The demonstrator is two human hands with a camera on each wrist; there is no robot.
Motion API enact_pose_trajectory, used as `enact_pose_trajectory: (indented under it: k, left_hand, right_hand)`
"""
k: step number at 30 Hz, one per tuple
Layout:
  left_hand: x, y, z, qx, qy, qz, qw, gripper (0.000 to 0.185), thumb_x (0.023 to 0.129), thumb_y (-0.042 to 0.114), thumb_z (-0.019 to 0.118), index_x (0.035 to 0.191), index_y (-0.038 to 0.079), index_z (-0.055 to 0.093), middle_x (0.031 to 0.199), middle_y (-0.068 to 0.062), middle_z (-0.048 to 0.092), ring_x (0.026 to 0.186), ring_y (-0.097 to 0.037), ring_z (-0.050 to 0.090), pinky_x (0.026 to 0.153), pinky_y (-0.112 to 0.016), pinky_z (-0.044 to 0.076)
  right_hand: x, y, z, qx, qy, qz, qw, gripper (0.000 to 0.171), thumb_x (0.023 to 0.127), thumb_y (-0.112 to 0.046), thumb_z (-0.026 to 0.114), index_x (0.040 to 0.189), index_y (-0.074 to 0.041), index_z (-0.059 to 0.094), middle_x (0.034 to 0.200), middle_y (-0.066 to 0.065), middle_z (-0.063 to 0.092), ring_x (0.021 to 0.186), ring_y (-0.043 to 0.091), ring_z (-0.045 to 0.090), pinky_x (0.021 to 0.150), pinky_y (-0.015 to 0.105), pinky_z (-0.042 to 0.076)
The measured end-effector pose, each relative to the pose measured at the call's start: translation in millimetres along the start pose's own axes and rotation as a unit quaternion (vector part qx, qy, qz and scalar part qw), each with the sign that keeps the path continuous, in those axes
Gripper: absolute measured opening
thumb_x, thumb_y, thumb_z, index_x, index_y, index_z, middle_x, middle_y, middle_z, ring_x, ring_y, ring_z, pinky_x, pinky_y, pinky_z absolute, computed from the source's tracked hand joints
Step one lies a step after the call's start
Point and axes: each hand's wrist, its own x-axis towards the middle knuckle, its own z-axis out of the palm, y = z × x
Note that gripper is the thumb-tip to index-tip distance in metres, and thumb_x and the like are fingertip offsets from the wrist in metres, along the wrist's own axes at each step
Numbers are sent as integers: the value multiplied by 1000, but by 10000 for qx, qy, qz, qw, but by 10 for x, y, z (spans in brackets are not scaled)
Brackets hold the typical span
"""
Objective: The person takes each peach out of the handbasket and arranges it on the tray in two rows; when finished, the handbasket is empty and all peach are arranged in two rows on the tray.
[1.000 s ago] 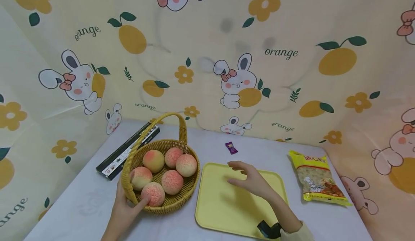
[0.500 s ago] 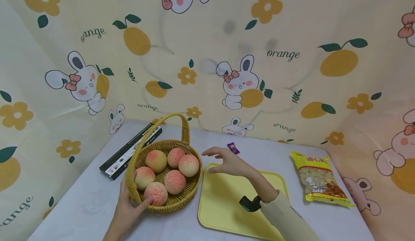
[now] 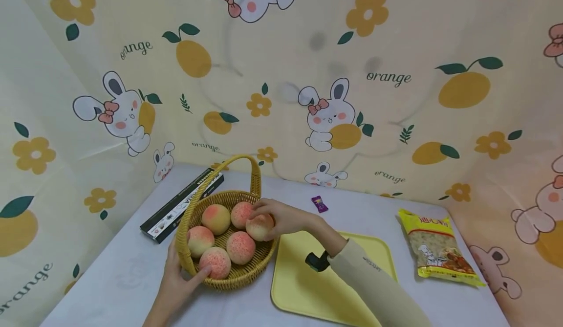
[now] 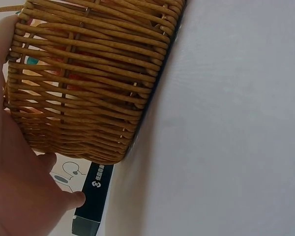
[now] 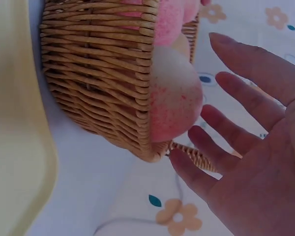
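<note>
A wicker basket (image 3: 239, 282) with an arched handle stands on the white table and holds several pink-and-cream peaches (image 3: 240, 248). My left hand (image 3: 176, 283) grips its near left side, the thumb over the rim beside the front peach (image 3: 215, 262) and the fingers outside the weave. Over the basket's right rim reaches my right hand (image 3: 288, 218), its fingers spread around the rightmost peach (image 3: 258, 228). In the right wrist view that peach (image 5: 174, 98) sits just off the fingertips, and the right hand (image 5: 260, 142) looks loosely curved. Whether any finger touches the peach is unclear.
A yellow tray (image 3: 303, 288) lies right of the basket, under the right forearm. Behind it is a small purple wrapped candy (image 3: 319, 204). A yellow food bag (image 3: 440, 253) lies at the right. A long black box (image 3: 176, 209) lies behind the basket's left side.
My right hand has moved left from above the tray to the rightmost peach in the basket. The left hand has stayed at the basket. The head view has shifted slightly.
</note>
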Motion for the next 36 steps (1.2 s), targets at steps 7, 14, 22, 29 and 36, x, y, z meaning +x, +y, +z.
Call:
enact_pose_trajectory:
  k: [7, 14, 22, 29, 36]
  left_hand:
    - [1, -22, -19, 57, 16, 86, 9999, 96, 77, 13, 85, 157, 16, 32, 164, -2, 12, 146, -31, 16, 110, -72, 15]
    - [13, -27, -12, 124, 118, 209, 9996, 95, 76, 13, 85, 156, 9, 34, 163, -2, 16, 146, -19, 18, 110, -70, 16]
    - [-1, -27, -16, 177, -7, -40, 9998, 94, 79, 18, 85, 157, 16, 33, 164, -6, 12, 145, -44, 14, 106, -77, 13]
    - [4, -19, -16, 265, -55, -139, 9995, 94, 79, 20, 85, 157, 16, 32, 163, -7, 13, 144, -44, 15, 105, -77, 15]
    - [-3, -38, -21, 303, -19, -122, 9995, 94, 79, 19, 84, 157, 15, 32, 162, -9, 16, 143, -44, 18, 105, -77, 17]
  right_hand:
    - [206, -9, -29, -214, -604, -42, 9979, 55, 79, -5, 80, 131, -3, 63, 144, 18, 45, 131, 28, 40, 113, 42, 32]
    - [262, 138, -26, 71, -903, 173, 9957, 59, 77, -6, 80, 133, -9, 63, 139, 6, 45, 128, 19, 39, 111, 36, 32]
    - [256, 260, 31, 126, -1031, -135, 9945, 65, 75, 0, 78, 135, -7, 54, 147, 12, 37, 133, 23, 34, 113, 38, 30]
    - [250, 306, 68, -16, -939, -415, 9947, 65, 74, 3, 77, 134, -6, 53, 144, 13, 38, 132, 23, 36, 112, 37, 32]
    - [264, 319, 52, 288, -848, -471, 9949, 66, 71, 6, 76, 133, -4, 56, 141, 13, 43, 129, 22, 40, 111, 36, 34]
